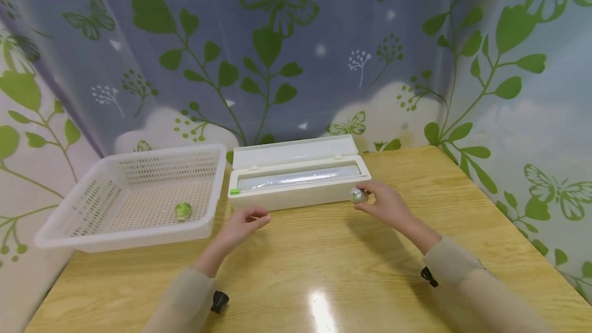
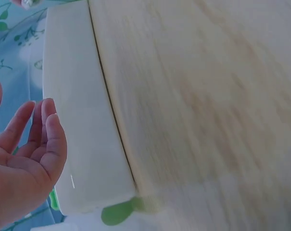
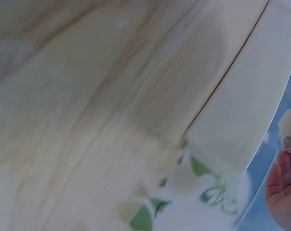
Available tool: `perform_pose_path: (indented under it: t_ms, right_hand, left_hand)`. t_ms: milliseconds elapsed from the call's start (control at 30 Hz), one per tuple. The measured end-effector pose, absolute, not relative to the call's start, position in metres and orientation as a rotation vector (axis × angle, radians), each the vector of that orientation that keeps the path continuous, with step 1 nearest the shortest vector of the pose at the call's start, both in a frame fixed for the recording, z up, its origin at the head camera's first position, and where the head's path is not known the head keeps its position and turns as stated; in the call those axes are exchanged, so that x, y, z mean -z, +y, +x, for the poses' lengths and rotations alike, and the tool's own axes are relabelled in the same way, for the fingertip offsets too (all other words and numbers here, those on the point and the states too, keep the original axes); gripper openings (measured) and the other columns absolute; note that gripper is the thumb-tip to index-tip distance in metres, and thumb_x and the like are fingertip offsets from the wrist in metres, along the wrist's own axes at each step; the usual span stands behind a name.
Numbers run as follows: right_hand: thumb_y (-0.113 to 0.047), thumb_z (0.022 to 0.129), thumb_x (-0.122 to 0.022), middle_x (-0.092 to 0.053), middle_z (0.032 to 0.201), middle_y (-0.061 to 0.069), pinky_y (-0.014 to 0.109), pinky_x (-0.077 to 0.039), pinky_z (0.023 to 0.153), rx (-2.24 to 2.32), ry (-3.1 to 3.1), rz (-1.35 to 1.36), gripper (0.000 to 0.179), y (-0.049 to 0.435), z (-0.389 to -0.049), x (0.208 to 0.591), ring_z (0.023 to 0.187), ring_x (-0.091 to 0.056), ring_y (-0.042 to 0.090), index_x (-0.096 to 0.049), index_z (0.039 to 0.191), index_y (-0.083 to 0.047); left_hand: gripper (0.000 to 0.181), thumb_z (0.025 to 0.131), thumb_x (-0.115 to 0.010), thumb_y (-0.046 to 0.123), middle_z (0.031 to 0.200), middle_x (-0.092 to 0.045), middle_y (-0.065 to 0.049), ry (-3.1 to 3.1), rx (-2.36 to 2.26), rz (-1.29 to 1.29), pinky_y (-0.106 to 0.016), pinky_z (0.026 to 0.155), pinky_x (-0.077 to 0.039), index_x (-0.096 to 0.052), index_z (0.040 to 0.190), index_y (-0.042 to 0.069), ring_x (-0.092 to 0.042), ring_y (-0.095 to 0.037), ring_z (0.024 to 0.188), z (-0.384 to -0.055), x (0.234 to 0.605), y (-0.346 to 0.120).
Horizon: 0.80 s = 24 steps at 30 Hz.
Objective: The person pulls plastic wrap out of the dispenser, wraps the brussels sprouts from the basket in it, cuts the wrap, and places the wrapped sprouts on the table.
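Note:
In the head view my right hand (image 1: 386, 203) pinches a small round film-wrapped Brussels sprout (image 1: 358, 195) between thumb and fingers, off the right front corner of the white cling film dispenser (image 1: 296, 197). Clear, shiny wrap covers the sprout (image 3: 288, 130), which is partly cut off in the right wrist view. The dispenser's lid (image 1: 296, 151) is raised, and a film roll (image 1: 300, 178) shows inside. My left hand (image 1: 240, 226) holds nothing; its fingers are loosely bent near the dispenser's left front. Those bent fingers (image 2: 51, 139) overlap the dispenser in the left wrist view.
A white perforated basket (image 1: 139, 235) stands at the left on the wooden table (image 1: 287, 266), with one bare green Brussels sprout (image 1: 183, 211) in it. A green slider (image 1: 235, 190) sits at the dispenser's left end. Behind the table hangs a leaf-patterned curtain (image 1: 324, 76).

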State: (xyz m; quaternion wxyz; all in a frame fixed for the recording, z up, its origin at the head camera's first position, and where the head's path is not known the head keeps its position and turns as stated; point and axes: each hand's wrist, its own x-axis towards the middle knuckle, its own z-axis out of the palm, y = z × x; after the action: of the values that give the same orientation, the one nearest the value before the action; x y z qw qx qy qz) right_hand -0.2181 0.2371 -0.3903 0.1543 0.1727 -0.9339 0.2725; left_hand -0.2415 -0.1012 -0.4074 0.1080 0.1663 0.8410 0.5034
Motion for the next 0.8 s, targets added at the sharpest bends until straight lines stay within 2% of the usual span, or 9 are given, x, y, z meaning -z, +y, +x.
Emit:
perform_pose_path:
  t_ms: [167, 400, 800]
  right_hand:
    - [-0.014, 0.071, -0.074, -0.061, 0.093, 0.013, 0.038, -0.045, 0.063, -0.742, -2.717, 0.415, 0.040, 0.263, -0.221, 0.392, 0.080, -0.055, 0.025, -0.061, 0.105, 0.002]
    - [-0.012, 0.072, -0.073, -0.060, 0.094, 0.019, 0.042, -0.046, 0.067, -0.673, -2.817, 0.367, 0.040, 0.296, -0.232, 0.397, 0.080, -0.055, 0.030, -0.058, 0.105, 0.007]
    - [-0.005, 0.074, -0.067, -0.058, 0.097, 0.026, 0.047, -0.044, 0.074, -0.590, -3.034, 0.330, 0.037, 0.306, -0.258, 0.401, 0.089, -0.053, 0.039, -0.055, 0.105, 0.013]
  left_hand:
    - [0.035, 0.085, -0.060, 0.026, 0.098, -0.061, -0.006, 2.523, -1.440, 0.476, -0.031, 0.071, -0.047, -0.059, 0.107, -0.002, -0.056, -0.018, 0.086, -0.241, 0.410, -0.113]
    - [0.033, 0.085, -0.059, 0.023, 0.097, -0.061, -0.007, 2.535, -1.447, 0.500, -0.031, 0.072, -0.047, -0.059, 0.105, -0.003, -0.056, -0.019, 0.086, -0.242, 0.412, -0.119]
    - [0.038, 0.086, -0.058, 0.029, 0.102, -0.060, -0.010, 2.523, -1.412, 0.596, -0.035, 0.074, -0.047, -0.059, 0.107, -0.003, -0.057, -0.022, 0.088, -0.242, 0.411, -0.116]
